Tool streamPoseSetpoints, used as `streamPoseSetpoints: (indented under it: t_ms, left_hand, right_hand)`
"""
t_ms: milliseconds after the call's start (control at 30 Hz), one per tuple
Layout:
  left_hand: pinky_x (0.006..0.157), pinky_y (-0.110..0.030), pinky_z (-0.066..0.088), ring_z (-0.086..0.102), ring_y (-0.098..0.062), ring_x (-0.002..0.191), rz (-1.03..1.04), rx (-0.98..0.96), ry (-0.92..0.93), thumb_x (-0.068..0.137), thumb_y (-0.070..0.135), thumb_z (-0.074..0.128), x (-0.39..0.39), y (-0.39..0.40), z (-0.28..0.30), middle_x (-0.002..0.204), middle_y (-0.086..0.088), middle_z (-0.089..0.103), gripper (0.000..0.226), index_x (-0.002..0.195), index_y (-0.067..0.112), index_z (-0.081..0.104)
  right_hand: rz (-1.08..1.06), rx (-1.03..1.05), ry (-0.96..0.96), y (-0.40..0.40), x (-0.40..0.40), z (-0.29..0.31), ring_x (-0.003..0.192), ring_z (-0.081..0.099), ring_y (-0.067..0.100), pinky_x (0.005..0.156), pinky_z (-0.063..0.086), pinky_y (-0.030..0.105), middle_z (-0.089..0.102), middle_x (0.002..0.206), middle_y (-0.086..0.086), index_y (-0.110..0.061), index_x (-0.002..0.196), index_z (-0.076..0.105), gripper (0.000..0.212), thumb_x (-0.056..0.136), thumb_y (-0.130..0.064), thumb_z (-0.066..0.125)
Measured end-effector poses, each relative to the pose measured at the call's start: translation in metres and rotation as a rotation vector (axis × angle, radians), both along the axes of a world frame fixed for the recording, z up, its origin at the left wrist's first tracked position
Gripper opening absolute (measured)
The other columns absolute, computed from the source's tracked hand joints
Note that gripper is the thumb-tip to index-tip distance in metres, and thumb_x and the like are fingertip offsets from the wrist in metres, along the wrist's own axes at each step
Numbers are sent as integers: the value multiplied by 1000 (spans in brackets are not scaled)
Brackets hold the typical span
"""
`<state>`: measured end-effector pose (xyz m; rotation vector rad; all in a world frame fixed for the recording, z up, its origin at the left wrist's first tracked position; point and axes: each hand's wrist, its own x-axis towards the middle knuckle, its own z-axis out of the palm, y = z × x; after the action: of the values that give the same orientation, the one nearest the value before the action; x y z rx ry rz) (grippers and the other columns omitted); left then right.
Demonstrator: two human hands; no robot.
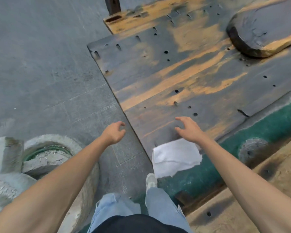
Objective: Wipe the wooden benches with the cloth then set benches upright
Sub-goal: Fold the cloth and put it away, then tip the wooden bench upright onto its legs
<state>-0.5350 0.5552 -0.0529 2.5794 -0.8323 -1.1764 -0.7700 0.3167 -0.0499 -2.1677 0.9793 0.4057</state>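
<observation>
A big dark wooden bench slab with orange worn patches and drilled holes fills the middle and upper right. A white cloth lies over its near corner, partly hanging off the edge. My right hand hovers just beyond the cloth over the wood, fingers spread, holding nothing. My left hand hangs over the grey floor just left of the slab's edge, fingers loosely curled and empty. A second rounded dark wooden piece rests on the slab at the upper right.
Grey stone paving spreads to the left. A round stone basin stands at the lower left. A green-painted surface and a pale wooden plank run along the right. My jeans and a white shoe are below.
</observation>
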Motion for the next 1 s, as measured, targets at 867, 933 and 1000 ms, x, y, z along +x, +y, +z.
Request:
streamPoseSetpoints:
  t_ms: [867,933,1000]
  left_hand:
    - [127,-50,12,2,-39,156,-269,-260,-398,101,39,50,564,-168,102,171,-5,-6,75,162,31,8]
    - [127,-50,12,2,-38,156,-291,-288,-400,101,39,49,596,-189,111,171,-4,-7,74,162,32,8]
    - [126,-51,13,0,-36,157,-305,-305,-393,101,38,49,624,-211,118,171,-2,-8,74,162,33,8]
  right_hand:
    - [-202,-198,-166,-123,512,96,155,20,27,121,24,44,16,170,2,-24,157,32,59,103,-38,52]
    - [-207,-220,-158,-138,543,106,154,23,27,121,24,42,19,169,4,-21,156,33,59,102,-35,53]
    - [-231,-240,-158,-157,572,114,154,23,26,121,24,40,20,169,7,-19,156,35,60,100,-31,54]
